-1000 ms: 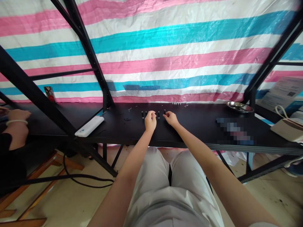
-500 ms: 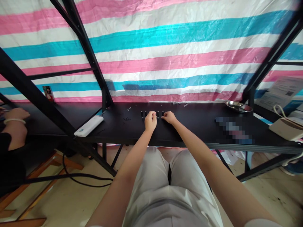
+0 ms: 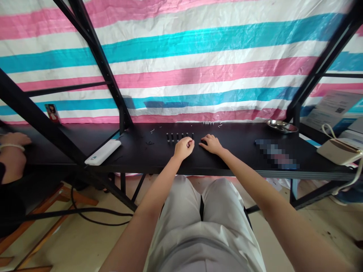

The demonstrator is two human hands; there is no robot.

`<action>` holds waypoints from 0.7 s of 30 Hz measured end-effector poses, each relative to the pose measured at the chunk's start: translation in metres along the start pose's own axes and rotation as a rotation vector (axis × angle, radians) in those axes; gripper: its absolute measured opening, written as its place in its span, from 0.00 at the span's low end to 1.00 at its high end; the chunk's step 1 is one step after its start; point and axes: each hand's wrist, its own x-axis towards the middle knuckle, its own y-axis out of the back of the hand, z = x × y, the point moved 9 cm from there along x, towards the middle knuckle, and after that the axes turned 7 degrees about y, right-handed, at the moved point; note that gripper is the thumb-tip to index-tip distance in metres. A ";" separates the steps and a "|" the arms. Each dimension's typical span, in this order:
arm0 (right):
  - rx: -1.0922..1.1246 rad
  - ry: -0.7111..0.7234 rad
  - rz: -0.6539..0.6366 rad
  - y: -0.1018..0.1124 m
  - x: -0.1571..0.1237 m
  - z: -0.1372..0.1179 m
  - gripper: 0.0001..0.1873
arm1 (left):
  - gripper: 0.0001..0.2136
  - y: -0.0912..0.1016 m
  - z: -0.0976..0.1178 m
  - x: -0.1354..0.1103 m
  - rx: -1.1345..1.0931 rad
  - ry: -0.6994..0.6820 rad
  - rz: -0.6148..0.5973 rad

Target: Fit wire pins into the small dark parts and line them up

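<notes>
Several small dark cylinders [image 3: 172, 137] with lighter lower ends stand in a row on the black tabletop [image 3: 138, 156]. At the right end of this row is my left hand [image 3: 184, 148], its fingers curled together; what they hold, if anything, is hidden. My right hand [image 3: 212, 144] rests on the tabletop to the right of the row, thumb and fingers apart. The dark gap between them blends with the table, so I cannot make out any small piece there. Behind the hands lies a line of tiny white curved pieces [image 3: 208, 123].
A white oblong device [image 3: 103, 152] lies at the left, near a black frame post [image 3: 99, 56]. To the right are a shiny metal dish [image 3: 282, 127], a blurred-out flat object [image 3: 276, 154] and a beige bag [image 3: 338, 152]. Another person's arm [image 3: 13, 151] rests at far left.
My right hand has moved right, away from the row, and its fingers have spread. My left hand has shifted slightly right, uncovering more of the cylinders. The view has turned a little.
</notes>
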 end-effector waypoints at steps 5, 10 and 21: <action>-0.066 -0.140 -0.034 0.007 -0.034 0.026 0.23 | 0.10 -0.032 0.023 -0.011 -0.015 -0.200 -0.306; -0.051 -0.284 -0.147 -0.001 -0.045 0.036 0.28 | 0.16 -0.055 0.017 -0.016 -0.044 -0.156 -0.532; -0.030 -0.316 -0.236 -0.008 -0.049 0.037 0.29 | 0.18 -0.067 -0.004 -0.015 -0.156 0.057 -0.637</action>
